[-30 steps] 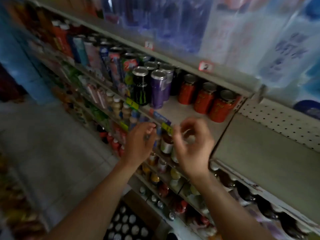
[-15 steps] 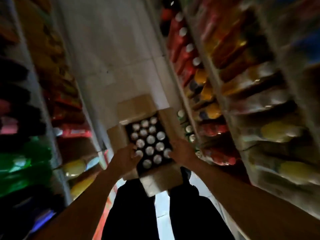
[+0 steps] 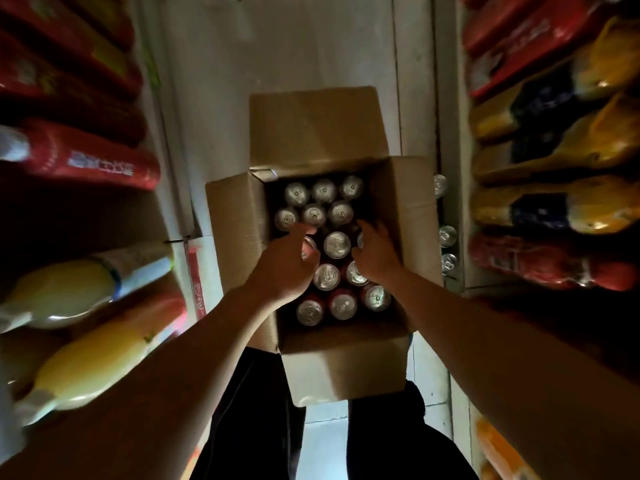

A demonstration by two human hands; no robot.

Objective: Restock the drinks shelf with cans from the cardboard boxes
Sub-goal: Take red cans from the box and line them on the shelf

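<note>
Narrow shop aisle, pale floor, seen from above between two stocked shelf runs. Nearest item: dark trousers of the person standing over the work. Next: cardboard box on the floor, all four flaps folded outward, far flap lying flat toward the aisle. Contents: cans, upright, silver tops showing, packed in rows of three, red sides visible on the nearer ones. Left hand: down among the middle rows, fingers curled around a can top; grip appears closed on that can, though the can is mostly hidden. Right hand: at the right column, fingers bent over a can rim; whether it is actually pinching the can cannot be told. Beside the box, right: a few loose cans on the floor edge or bottom shelf, which one cannot be told. Left run: red packs and yellow bottles, blurred. Right run: yellow and dark bags, red packs. Step in hand, as judged: drawing one can per hand from the box. Handling note: seat fingers well down the can wall, not on the lid rim alone; lift straight up so neighbours are not dragged or tipped; keep wrists clear of the right flap; carry upright to the shelf.
</note>
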